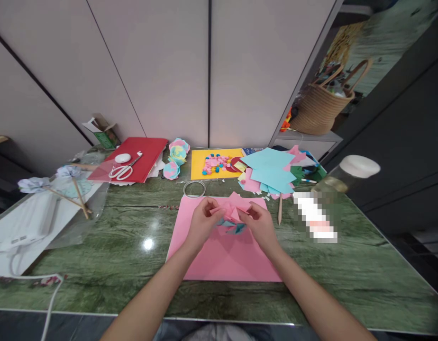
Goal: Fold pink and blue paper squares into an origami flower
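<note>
Between my two hands is a folded paper flower point(233, 208), pink on top with light blue paper beneath. My left hand point(205, 219) pinches the flower's left edge between thumb and fingers. On the opposite side, my right hand point(259, 221) grips its right edge in the same way. Both hands are over a pink paper sheet point(226, 260) on the green table. A metal ring point(194, 189) lies just past the sheet's upper left corner. The flower's underside is partly hidden by the hands.
Along the back are a red folder point(153, 154) with scissors point(124, 171), paper flowers point(178, 150), yellow paper point(197, 166) with small coloured pieces, and blue paper point(270, 166). A lidded jar point(347, 173) stands right; a power strip point(34, 220) lies left, its cable crossing the front edge.
</note>
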Motion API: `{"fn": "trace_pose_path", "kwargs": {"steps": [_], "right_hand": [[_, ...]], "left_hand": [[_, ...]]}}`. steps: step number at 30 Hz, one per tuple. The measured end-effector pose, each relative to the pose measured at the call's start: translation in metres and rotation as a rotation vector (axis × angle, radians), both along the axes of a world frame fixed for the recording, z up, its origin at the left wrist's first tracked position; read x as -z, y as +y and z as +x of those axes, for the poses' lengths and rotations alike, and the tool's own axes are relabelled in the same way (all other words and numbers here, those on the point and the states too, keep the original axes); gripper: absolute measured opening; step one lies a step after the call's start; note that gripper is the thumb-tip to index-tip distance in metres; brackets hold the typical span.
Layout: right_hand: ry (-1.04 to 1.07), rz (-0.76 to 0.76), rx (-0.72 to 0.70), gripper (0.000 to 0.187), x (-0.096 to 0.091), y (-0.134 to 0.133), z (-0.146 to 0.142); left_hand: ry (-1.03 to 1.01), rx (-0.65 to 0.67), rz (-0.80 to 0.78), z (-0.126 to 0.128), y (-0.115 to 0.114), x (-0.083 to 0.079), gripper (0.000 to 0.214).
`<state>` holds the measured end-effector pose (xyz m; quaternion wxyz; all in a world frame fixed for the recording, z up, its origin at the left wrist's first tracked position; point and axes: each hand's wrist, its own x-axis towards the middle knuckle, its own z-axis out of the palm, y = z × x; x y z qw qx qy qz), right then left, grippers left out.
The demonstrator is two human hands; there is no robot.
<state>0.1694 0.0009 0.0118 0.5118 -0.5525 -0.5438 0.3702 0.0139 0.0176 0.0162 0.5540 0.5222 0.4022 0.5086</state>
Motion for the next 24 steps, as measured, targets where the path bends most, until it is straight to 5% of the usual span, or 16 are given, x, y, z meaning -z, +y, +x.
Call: {"fn": "trace_pose_path", "kwargs": {"steps": [6, 13, 17, 24], "right_hand": [[-0.030, 0.012, -0.003, 0.028, -0.002, 0.000, 0.003], [-0.020, 0.036, -0.003, 0.028, -0.005, 0.000, 0.003], [-0.028, 0.036, 0.008, 0.027, -0.006, 0.000, 0.004], [-0.058, 0.032, 0.014, 0.025, -0.006, 0.002, 0.006]], "left_hand": [[0.134, -0.041, 0.222, 0.002, -0.006, -0.002, 0.005], [0.340, -0.024, 0.329, 0.000, -0.011, -0.005, 0.016], [0.358, 0.083, 0.314, -0.002, -0.009, -0.006, 0.027], [0.364, 0.078, 0.235, -0.002, -0.007, -0.008, 0.024]]}}
